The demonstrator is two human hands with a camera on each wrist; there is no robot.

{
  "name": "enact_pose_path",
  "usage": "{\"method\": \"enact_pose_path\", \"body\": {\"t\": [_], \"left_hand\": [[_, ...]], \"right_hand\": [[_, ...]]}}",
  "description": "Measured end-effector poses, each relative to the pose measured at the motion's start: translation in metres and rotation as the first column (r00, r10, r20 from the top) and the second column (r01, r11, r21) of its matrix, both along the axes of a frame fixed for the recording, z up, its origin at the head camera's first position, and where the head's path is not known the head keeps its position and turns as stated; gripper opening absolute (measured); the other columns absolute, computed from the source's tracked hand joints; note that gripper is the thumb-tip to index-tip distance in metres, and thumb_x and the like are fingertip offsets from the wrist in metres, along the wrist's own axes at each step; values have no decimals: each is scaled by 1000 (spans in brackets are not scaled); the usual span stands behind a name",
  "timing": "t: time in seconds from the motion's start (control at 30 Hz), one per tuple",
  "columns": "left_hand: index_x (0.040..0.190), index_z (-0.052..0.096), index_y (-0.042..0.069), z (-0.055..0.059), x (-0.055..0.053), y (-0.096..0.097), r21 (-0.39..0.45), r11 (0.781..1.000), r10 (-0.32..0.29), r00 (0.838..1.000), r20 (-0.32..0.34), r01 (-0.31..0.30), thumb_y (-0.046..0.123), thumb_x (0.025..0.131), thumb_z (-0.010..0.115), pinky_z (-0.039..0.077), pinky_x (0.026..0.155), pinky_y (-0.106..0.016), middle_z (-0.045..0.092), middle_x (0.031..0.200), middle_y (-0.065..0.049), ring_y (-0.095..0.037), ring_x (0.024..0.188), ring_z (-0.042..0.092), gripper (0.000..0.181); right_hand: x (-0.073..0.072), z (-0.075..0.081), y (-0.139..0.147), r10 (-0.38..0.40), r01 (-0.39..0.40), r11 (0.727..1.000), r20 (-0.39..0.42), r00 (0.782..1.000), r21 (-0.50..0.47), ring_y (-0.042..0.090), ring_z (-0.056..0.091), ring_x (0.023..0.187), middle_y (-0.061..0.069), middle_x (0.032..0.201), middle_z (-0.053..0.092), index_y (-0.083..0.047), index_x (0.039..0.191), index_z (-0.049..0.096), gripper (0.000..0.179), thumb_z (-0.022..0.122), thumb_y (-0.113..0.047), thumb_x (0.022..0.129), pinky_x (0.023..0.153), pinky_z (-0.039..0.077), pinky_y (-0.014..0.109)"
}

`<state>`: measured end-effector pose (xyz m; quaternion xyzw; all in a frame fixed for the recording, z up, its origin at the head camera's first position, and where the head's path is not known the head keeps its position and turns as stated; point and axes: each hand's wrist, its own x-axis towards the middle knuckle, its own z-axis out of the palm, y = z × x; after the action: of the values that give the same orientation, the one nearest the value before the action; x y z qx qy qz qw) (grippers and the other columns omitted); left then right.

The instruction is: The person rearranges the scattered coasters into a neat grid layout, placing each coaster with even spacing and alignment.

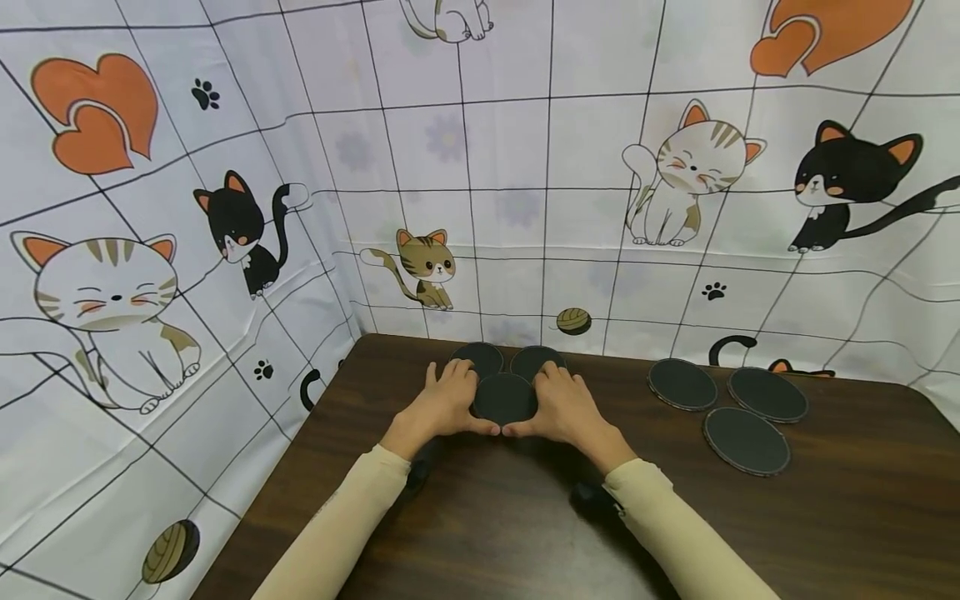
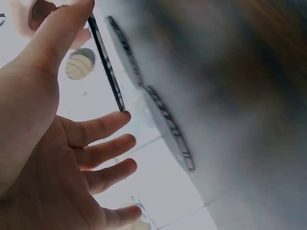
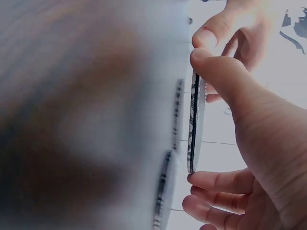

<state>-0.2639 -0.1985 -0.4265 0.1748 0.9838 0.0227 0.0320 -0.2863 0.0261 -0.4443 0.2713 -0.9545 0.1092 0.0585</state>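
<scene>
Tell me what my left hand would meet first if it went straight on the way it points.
Likely the back-left dark disc, just ahead of your left hand in the head view. Depth is unclear: that disc sits lower, so the hand may pass over to the cat-print cloth.

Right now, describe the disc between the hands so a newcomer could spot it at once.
Find the brown table and follow the cream sleeves inward. Between the left hand and right hand is a round dark disc. Unlike the two discs just beyond it and the three discs off to the right, it is held up off the table.
</scene>
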Motion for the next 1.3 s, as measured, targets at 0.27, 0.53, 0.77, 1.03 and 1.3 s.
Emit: {"method": "enact_pose_path", "body": {"t": [0.27, 0.53, 0.77, 1.03, 1.3], "left_hand": [[131, 57, 0, 11, 13, 12, 40, 998, -53, 996, -72, 56, 76, 81, 68, 40, 101, -55, 52, 114, -11, -29, 109, 53, 92], [115, 61, 5, 18, 24, 21, 64, 990, -129, 992, -9, 129, 73, 76, 76, 46, 84, -43, 48, 96, -1, -18, 86, 49, 79], [108, 66, 8, 25, 36, 21, 85, 979, -191, 977, 93, 184, 63, 76, 83, 48, 80, -39, 52, 92, 4, -12, 82, 51, 66], [104, 67, 10, 17, 36, 21, 33, 976, -217, 970, 113, 215, 60, 76, 85, 48, 69, -32, 51, 88, 5, -11, 75, 50, 60], [92, 66, 14, 12, 34, 20, -9, 979, -201, 970, 140, 204, 61, 72, 87, 44, 68, -33, 51, 82, 8, -10, 71, 50, 55]], "right_hand": [[15, 18, 19, -25, 23, 999, -50, 998, -32, 33, 56, 104, 15, 116, 56, -1, 108, 69, 94, 74, -84, 64, 89, 46, 52], [39, 21, 37, -1, -2, 999, -76, 997, -43, 29, 57, 99, 11, 115, 58, -4, 105, 72, 88, 77, -82, 64, 83, 46, 49], [59, 19, 44, 30, -32, 999, -50, 998, -40, 26, 57, 96, 5, 108, 56, -5, 106, 70, 89, 77, -82, 63, 84, 46, 48], [63, 2, 42, 41, -42, 999, -34, 999, -14, 22, 56, 88, 1, 99, 52, -7, 102, 68, 86, 78, -82, 61, 80, 45, 46], [66, -9, 35, 55, -55, 998, 3, 998, 14, 19, 54, 83, -1, 94, 48, -9, 99, 67, 85, 77, -83, 60, 78, 45, 45]]}}
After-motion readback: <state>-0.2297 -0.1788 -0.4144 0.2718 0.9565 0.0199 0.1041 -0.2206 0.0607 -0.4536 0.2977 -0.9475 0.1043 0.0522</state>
